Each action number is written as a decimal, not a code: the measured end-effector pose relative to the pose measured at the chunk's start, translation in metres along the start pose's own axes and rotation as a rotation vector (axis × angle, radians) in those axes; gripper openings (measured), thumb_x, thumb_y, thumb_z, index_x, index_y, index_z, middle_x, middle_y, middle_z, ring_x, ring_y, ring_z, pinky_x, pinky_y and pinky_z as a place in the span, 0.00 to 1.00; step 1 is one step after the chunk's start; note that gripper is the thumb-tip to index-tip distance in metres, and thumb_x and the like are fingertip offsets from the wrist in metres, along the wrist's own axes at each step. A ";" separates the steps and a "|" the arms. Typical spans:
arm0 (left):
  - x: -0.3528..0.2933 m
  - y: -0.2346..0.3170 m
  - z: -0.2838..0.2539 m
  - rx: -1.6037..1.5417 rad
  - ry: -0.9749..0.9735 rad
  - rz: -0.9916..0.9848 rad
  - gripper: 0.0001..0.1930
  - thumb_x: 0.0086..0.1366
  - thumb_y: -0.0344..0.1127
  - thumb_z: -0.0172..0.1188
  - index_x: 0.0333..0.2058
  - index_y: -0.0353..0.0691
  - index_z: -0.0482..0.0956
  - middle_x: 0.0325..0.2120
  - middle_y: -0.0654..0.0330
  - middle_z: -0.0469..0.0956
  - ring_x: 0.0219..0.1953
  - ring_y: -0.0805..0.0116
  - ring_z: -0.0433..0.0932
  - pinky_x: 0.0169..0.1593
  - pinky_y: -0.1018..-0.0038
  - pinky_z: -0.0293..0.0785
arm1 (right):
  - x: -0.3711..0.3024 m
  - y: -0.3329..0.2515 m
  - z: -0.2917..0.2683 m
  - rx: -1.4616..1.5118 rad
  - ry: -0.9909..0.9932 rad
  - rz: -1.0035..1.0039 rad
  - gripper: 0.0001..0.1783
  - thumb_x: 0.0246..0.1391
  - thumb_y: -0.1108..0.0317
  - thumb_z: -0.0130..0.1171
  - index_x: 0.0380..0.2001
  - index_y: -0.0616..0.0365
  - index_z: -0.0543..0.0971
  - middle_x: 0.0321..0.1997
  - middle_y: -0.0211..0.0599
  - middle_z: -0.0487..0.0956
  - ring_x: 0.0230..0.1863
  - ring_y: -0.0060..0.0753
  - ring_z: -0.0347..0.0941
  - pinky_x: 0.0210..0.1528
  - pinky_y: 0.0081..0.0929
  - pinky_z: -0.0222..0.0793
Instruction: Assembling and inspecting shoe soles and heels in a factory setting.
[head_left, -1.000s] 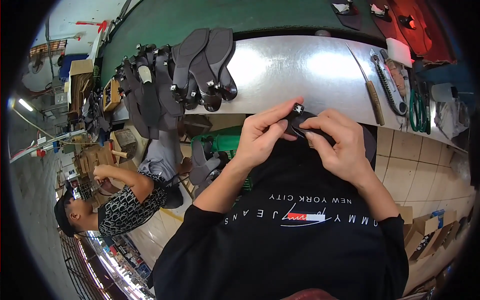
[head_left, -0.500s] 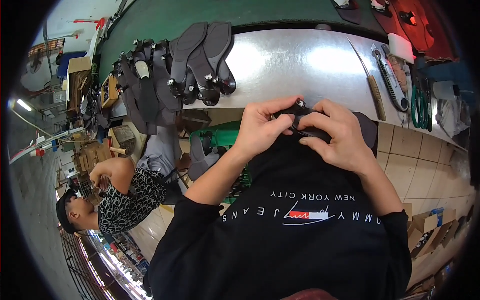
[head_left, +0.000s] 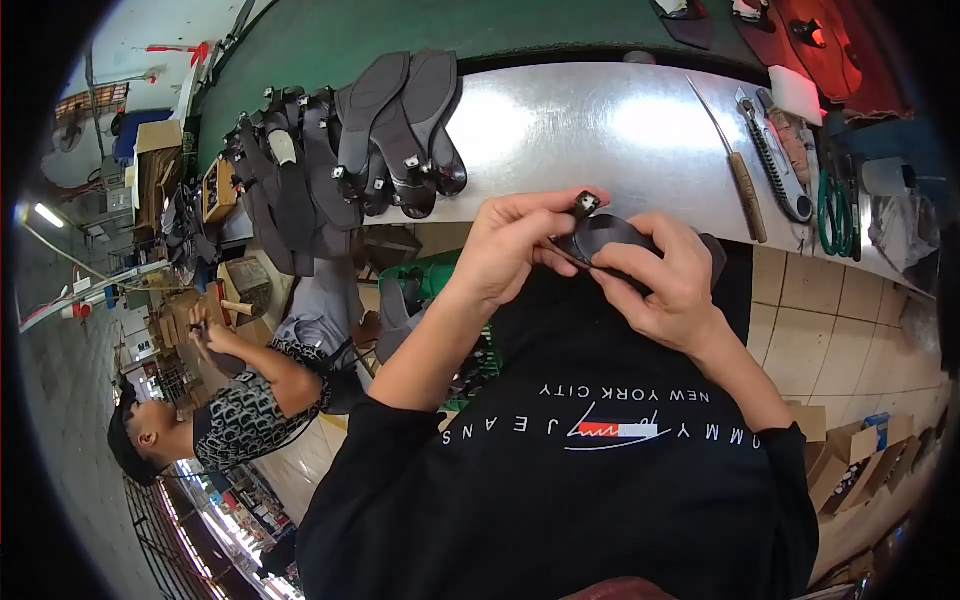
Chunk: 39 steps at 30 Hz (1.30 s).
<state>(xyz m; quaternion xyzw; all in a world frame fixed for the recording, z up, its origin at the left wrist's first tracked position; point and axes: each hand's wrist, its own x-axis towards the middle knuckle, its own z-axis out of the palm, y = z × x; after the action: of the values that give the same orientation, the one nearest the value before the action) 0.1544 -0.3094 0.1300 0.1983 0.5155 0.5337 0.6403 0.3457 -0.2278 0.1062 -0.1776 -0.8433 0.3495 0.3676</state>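
Observation:
Close in front of my chest, at the near edge of the metal bench (head_left: 560, 130), both hands are closed on a dark shoe sole (head_left: 607, 234). My left hand (head_left: 515, 240) pinches its narrow end, where a small silver-coloured piece (head_left: 587, 202) sticks up by the fingertips. On the other side, my right hand (head_left: 655, 275) has thumb and fingers pressed on the sole's edge. Part of the sole is hidden behind that hand. Left of my hands, several similar dark soles (head_left: 385, 110) lie overlapping at the bench edge.
At the right of the bench lie a wooden-handled awl (head_left: 744, 190), a utility knife (head_left: 775, 155), green-handled scissors (head_left: 832, 210) and a white block (head_left: 796, 95). A green crate (head_left: 440, 270) stands below at left. Another person (head_left: 250, 400) works farther left. Cardboard boxes (head_left: 850, 460) sit at lower right.
The sole has turned in my hands, so more of its dark surface and the silver-coloured piece shows. My left hand has shifted slightly left. The other person's arms have stretched out forward.

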 end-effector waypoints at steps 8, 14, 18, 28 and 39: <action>-0.003 -0.011 0.003 0.075 0.125 0.038 0.17 0.67 0.33 0.49 0.53 0.37 0.75 0.42 0.59 0.80 0.33 0.82 0.76 0.23 0.85 0.71 | 0.007 -0.010 0.002 0.100 0.087 0.181 0.14 0.43 0.72 0.67 0.36 0.56 0.79 0.28 0.37 0.77 0.28 0.41 0.75 0.29 0.34 0.67; -0.002 -0.015 0.007 0.163 0.115 -0.020 0.12 0.69 0.34 0.47 0.42 0.38 0.78 0.24 0.69 0.75 0.21 0.85 0.68 0.19 0.86 0.64 | 0.008 -0.006 0.001 0.044 -0.012 0.163 0.10 0.43 0.73 0.67 0.26 0.57 0.74 0.20 0.37 0.75 0.22 0.43 0.73 0.25 0.33 0.66; -0.005 -0.022 0.012 0.293 0.135 0.058 0.13 0.70 0.36 0.45 0.41 0.38 0.78 0.24 0.68 0.75 0.19 0.85 0.68 0.19 0.85 0.65 | 0.008 -0.009 0.004 0.032 0.010 0.172 0.10 0.43 0.74 0.67 0.24 0.57 0.73 0.19 0.37 0.74 0.21 0.42 0.73 0.24 0.34 0.65; -0.011 -0.031 0.014 0.418 0.089 0.105 0.09 0.68 0.33 0.52 0.41 0.35 0.77 0.27 0.67 0.75 0.28 0.84 0.69 0.26 0.84 0.69 | -0.004 -0.005 0.005 0.105 -0.039 0.369 0.10 0.44 0.74 0.66 0.24 0.58 0.73 0.17 0.38 0.73 0.19 0.40 0.72 0.22 0.32 0.65; -0.014 -0.027 0.004 0.505 0.046 0.084 0.08 0.65 0.32 0.55 0.37 0.34 0.77 0.25 0.67 0.74 0.27 0.82 0.69 0.28 0.82 0.67 | -0.001 0.002 0.002 0.409 -0.256 0.650 0.07 0.45 0.77 0.66 0.29 0.64 0.78 0.20 0.30 0.77 0.24 0.13 0.72 0.28 0.16 0.66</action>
<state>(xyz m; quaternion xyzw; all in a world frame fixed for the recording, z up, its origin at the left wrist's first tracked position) 0.1719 -0.3298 0.1159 0.3607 0.6382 0.4186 0.5360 0.3456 -0.2280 0.1033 -0.3134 -0.6952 0.6274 0.1577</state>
